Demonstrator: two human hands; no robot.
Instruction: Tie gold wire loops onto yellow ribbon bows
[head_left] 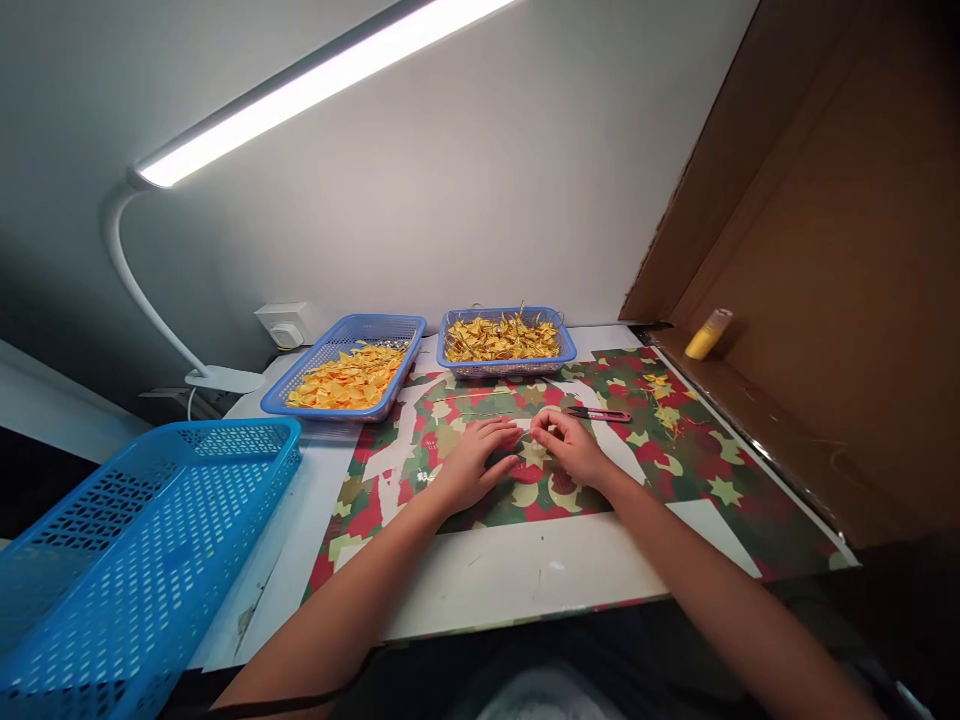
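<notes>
My left hand [476,465] lies low over the camouflage-patterned mat [667,465], fingers stretched out and thumb apart. Close to its fingertips is my right hand [571,447], thumb and forefinger pinched together. A thin strand seems to run between the two hands, but what the pinch holds is too small to make out. Just beyond the right hand lie dark thread snips with a reddish handle [611,415]. Thin gold strands [472,393] rest on the mat beyond my hands.
At the back stand a blue basket of yellow petal-like pieces [345,380] and another of gold pieces with stems [502,340]. A large blue basket [172,550] sits left, below a lamp [225,378]. Right are yellow scraps [664,400], a small yellow-filled container [707,335] and cardboard [825,300].
</notes>
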